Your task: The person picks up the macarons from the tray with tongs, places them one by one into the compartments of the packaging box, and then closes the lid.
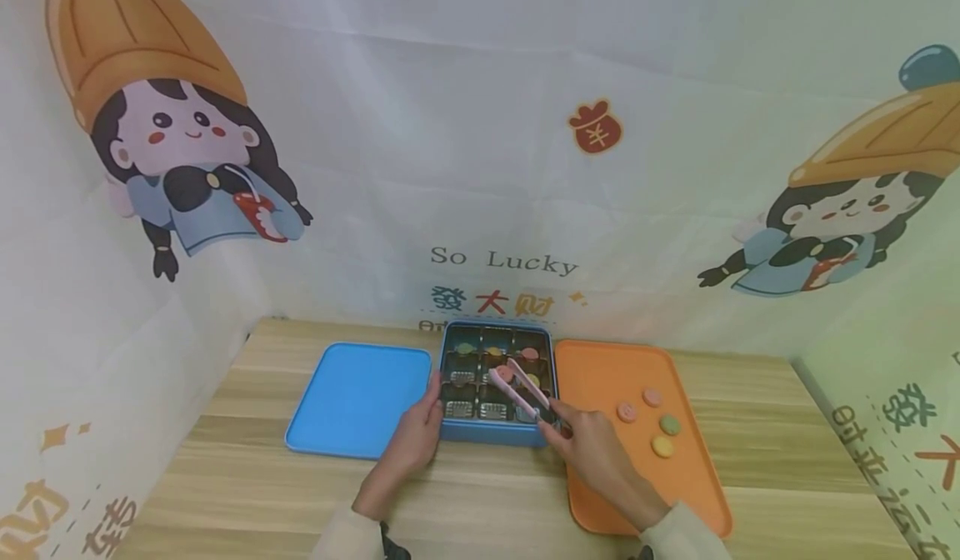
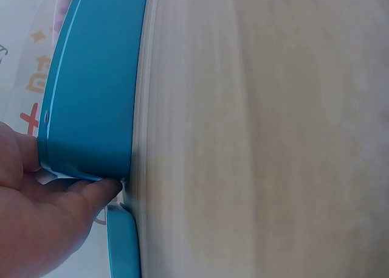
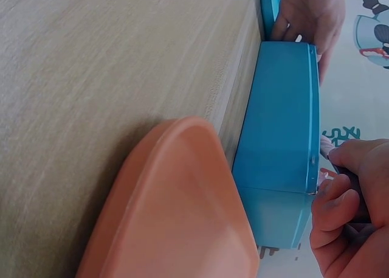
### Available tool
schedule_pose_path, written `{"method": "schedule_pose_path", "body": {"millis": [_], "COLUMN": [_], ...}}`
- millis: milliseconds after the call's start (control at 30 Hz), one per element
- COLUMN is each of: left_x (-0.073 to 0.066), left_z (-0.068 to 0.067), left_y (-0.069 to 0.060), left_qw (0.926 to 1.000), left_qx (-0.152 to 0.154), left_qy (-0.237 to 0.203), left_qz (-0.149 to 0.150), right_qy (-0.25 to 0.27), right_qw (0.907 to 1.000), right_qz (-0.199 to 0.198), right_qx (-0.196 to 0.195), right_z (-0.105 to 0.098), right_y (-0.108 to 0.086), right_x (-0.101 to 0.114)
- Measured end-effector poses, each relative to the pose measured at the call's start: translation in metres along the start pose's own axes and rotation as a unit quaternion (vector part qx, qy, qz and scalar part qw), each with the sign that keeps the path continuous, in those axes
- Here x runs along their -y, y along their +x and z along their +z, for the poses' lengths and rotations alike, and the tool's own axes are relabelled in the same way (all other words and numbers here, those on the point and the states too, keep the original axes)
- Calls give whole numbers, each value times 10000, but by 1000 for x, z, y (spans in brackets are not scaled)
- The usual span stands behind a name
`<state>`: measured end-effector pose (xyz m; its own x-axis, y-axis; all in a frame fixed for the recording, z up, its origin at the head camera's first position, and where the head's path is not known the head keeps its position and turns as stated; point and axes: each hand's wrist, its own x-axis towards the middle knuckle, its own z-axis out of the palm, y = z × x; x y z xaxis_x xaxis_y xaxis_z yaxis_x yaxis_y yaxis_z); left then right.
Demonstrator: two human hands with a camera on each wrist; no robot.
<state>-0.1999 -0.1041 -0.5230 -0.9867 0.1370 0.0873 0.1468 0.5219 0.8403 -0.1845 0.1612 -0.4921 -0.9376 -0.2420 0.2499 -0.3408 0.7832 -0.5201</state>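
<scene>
A blue tin box (image 1: 487,433) with a divided inner tray stands at the middle of the table. My left hand (image 1: 417,432) grips its left side, thumb by the rim and fingers against the outer wall in the left wrist view. Over the box, my right hand (image 1: 596,452) holds pink tongs (image 1: 517,392) pointing up and left. A pink macaron-like disc (image 1: 504,372) shows at the tong tips, over the middle compartment. Green (image 1: 465,348), orange-yellow (image 1: 493,351) and pink discs (image 1: 529,353) lie in the back row. Behind the tongs, a yellow disc (image 1: 533,379) is partly hidden.
An orange tray (image 1: 607,493) lies right of the box, bearing pink (image 1: 626,412), green (image 1: 670,424) and yellow discs (image 1: 662,447), plus another pink one. To the left lies a flat blue lid (image 1: 360,402). A printed cloth (image 1: 495,168) hangs behind the wooden table (image 1: 225,477).
</scene>
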Motion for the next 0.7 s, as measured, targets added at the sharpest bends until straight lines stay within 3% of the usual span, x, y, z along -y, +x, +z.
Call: {"method": "schedule_pose_path", "body": {"millis": [700], "left_x": [3], "left_z": [1], "left_y": [0], "left_qw": [10000], "left_qx": [1], "left_qy": [-86], "left_qz": [15], "right_qy": [58], "right_qw": [9998], "right_qz": [-138], "right_qx": [-127], "right_z": [0], "right_y": [-5], "right_x": [-5]}}
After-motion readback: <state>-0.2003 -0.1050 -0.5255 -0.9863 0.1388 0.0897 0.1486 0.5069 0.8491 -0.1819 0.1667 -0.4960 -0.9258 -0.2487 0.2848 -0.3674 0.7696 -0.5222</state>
